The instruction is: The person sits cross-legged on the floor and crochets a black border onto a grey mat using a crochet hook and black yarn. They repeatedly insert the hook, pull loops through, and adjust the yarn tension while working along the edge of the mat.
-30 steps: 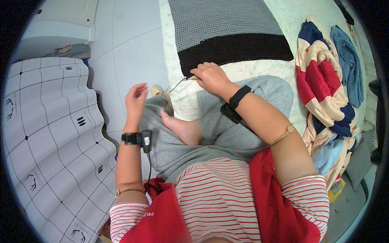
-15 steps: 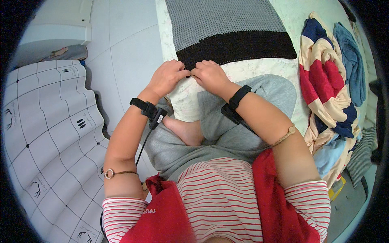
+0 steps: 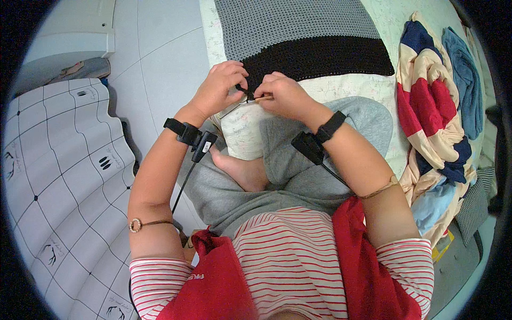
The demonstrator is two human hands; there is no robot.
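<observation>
A crocheted blanket (image 3: 314, 61), grey with a wide black band, lies flat in front of me. At the near left corner of its black band, my left hand (image 3: 217, 88) is closed, thumb and fingers curled on the edge. My right hand (image 3: 288, 96) pinches a thin crochet hook (image 3: 263, 98) with a tan handle, its tip pointing left into the black stitches between my hands. A dark strand of yarn (image 3: 230, 110) seems to run down to the left from there. My fingers partly hide the stitches and hook tip.
The blanket rests on a pale floral bedsheet (image 3: 242, 140). A bunched cream, red and navy cloth (image 3: 426, 101) and a blue towel (image 3: 463, 80) lie at the right. White checked fabric (image 3: 64, 170) spreads at the left. Each wrist wears a black strap with a cabled device.
My hands have drawn slightly apart; the left shifted left and up, its fingers loosened. The right hand moved right, bringing the hook's tan handle and the thin strand into sight.
</observation>
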